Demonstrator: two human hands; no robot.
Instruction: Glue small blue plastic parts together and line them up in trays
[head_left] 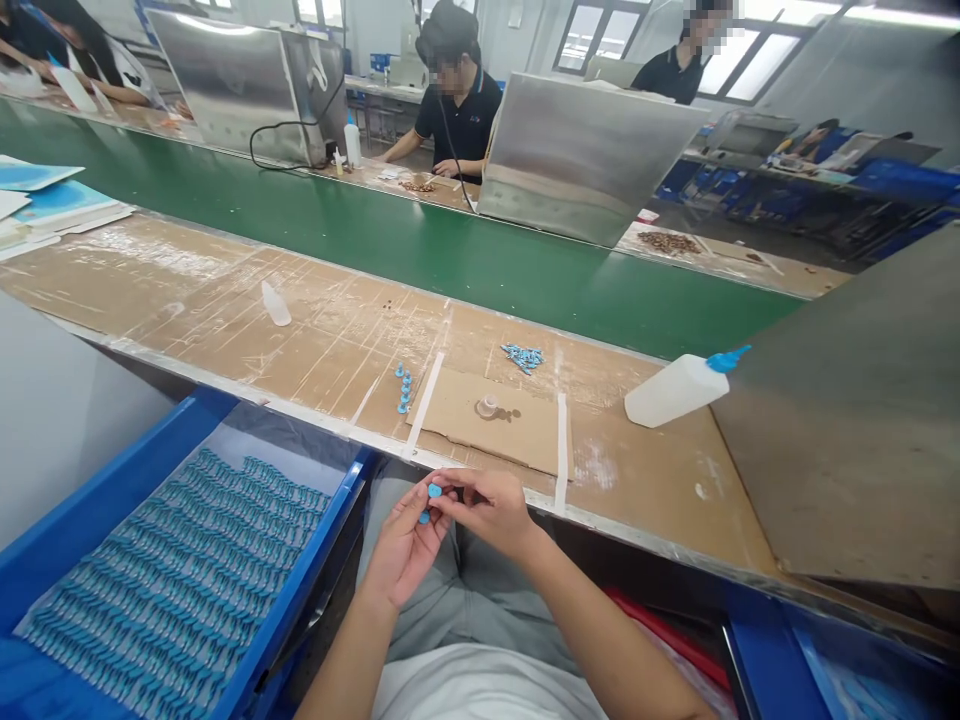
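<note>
White shirt (480, 690) and grey trousers (480, 605) lie nearest, with a blue tray (295, 585) of small parts (187, 580) in rows at the left. Over the lap, the left hand (409, 545) has its grip pinched on two blue pieces (434, 491), held just before the surface (337, 310). The right hand (491, 505) bends its fingertips in beside them; whether its grip is closed on anything, I cannot tell. The step in hand looks like close handling of these pieces, and the next move seems to call for a light, exact pinch.

On the surface, a taped cardboard sheet (450, 430) bears a clear cup (487, 405) beside brown dots (511, 415). Blue pegs (405, 390) stand at its left; slim blue sticks (525, 357) lie heaped behind. A white bottle (671, 390) is further right. Beyond run a green belt (360, 215), metal boxes (585, 150), a dark-shirted co-worker (465, 110) and windows (600, 40).
</note>
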